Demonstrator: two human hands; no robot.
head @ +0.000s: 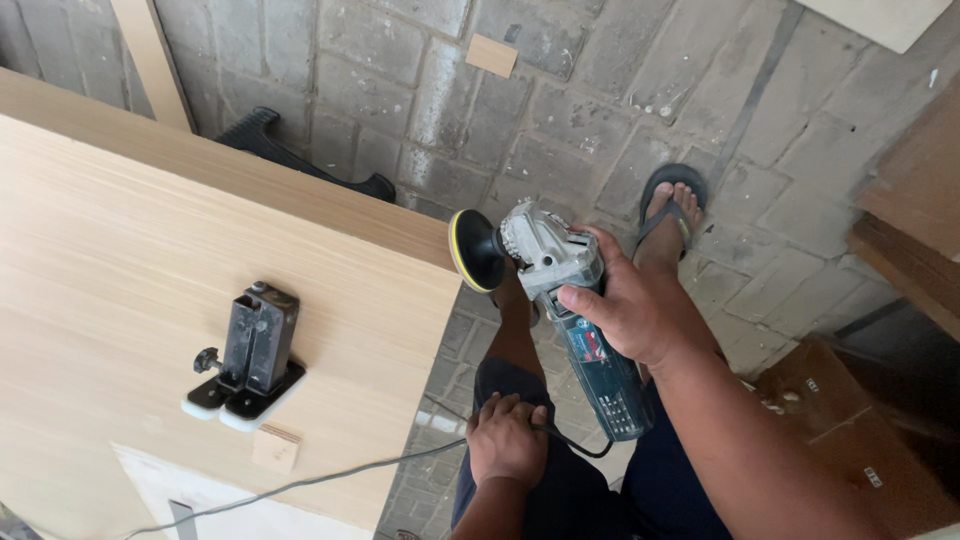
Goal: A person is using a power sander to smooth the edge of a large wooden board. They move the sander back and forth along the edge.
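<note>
Spreading across the left of the view, a large pale wood-grain board (130, 250) lies flat, its right edge ending beside the person's legs. Under everything runs a grey brick-paved floor (560, 110), with brown wooden panels (915, 200) stacked at the right and a brown cardboard box (850, 420) below them. The right hand (625, 305) is clamped around the body of a blue-green and silver angle grinder (570, 320), held just off the board's right edge, above the floor; its black backing disc with a yellow rim (474, 250) faces the board, very close to the edge, though contact cannot be told. The left hand (505, 440) is lower, apart from the right, fingers curled shut on the grinder's thin dark power cord (330, 477), which trails across the board's lower corner. On the board stands a black metal clamp-like jig on a white base (250, 350), with a small square wood offcut (276, 447) just beside it. A foot in a black sandal (670, 205) rests on the floor.
</note>
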